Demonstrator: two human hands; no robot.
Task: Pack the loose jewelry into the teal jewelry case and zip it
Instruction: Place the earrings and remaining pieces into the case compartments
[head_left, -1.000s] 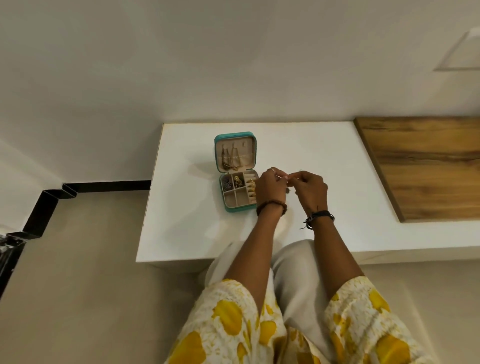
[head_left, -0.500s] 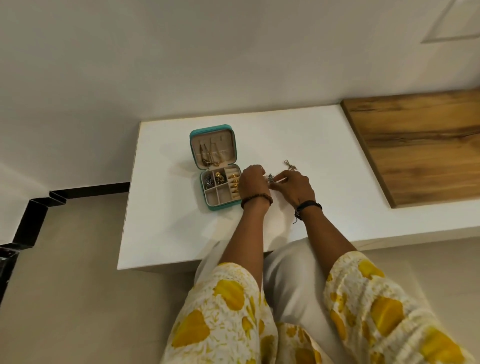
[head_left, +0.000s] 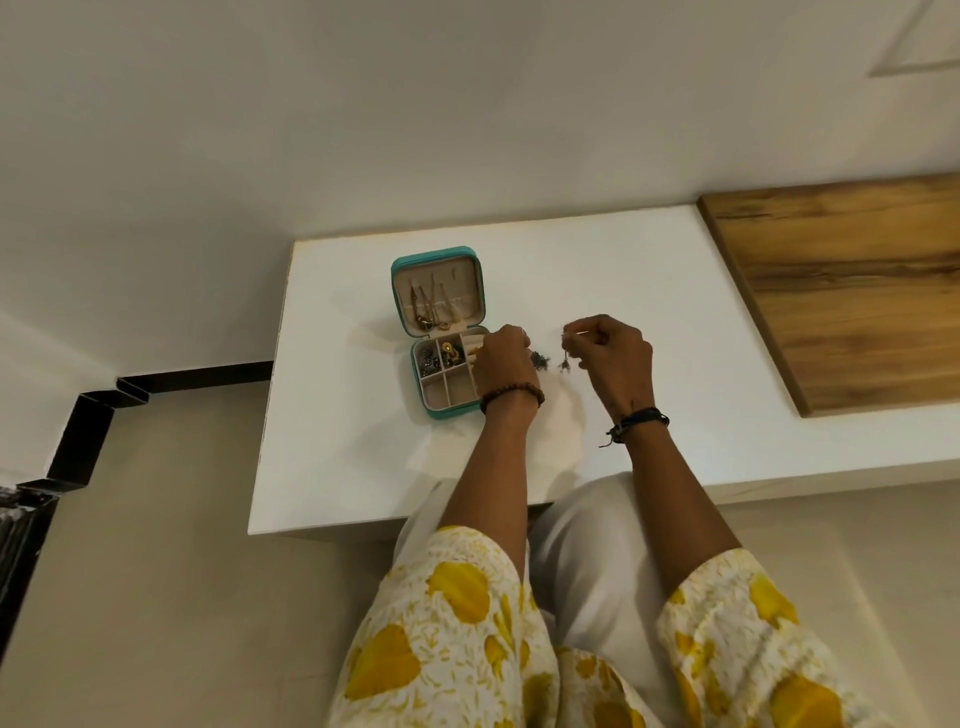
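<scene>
The teal jewelry case (head_left: 437, 255) lies open on the white table (head_left: 363, 457), lid tilted back with chains hanging inside. Its tray compartments hold several small pieces; two front ones look bare. My left hand (head_left: 503, 364) hovers over the case's right edge, fingers curled, with a small dark earring (head_left: 539, 359) dangling at its right side. My right hand (head_left: 615, 358) is to the right, pinching a second dangling earring (head_left: 565, 353) between thumb and fingertips above the table.
A wooden board (head_left: 852, 291) covers the table's right part. A white wall runs behind the table. Beige floor with a black skirting strip (head_left: 88, 436) lies to the left. My knees sit under the table's front edge.
My hands were together holding the earrings; now they have parted, each with one earring. The left one has moved toward the case, the right one to the right.
</scene>
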